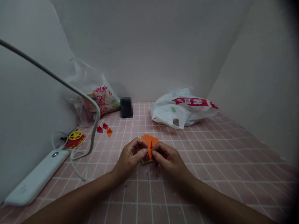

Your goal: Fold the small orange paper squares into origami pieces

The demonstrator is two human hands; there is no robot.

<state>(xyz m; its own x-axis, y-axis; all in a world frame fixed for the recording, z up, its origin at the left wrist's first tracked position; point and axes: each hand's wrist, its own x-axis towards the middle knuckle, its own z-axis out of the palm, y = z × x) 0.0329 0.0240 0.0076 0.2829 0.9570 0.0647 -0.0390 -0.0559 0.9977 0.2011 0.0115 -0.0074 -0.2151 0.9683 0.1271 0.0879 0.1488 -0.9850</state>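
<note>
Between my two hands is a small folded piece of orange paper point(149, 153), pointed at its lower end. My left hand point(134, 152) pinches its left side between thumb and fingers. On the right side, my right hand point(169, 155) grips it the same way. Just behind and under it lies a flat stack of orange paper sheets point(149, 138), with a yellowish edge showing below. Farther left on the table sit small folded paper pieces: an orange one point(109, 133) and two red ones, one of them here point(100, 129).
A clear plastic bag point(102, 99) with red print stands back left, beside a dark blurred box point(126, 109). A white plastic bag point(170, 110) lies back right. Red and yellow cutouts point(75, 138), a white power strip point(37, 177) and a looping cable point(97, 124) occupy the left.
</note>
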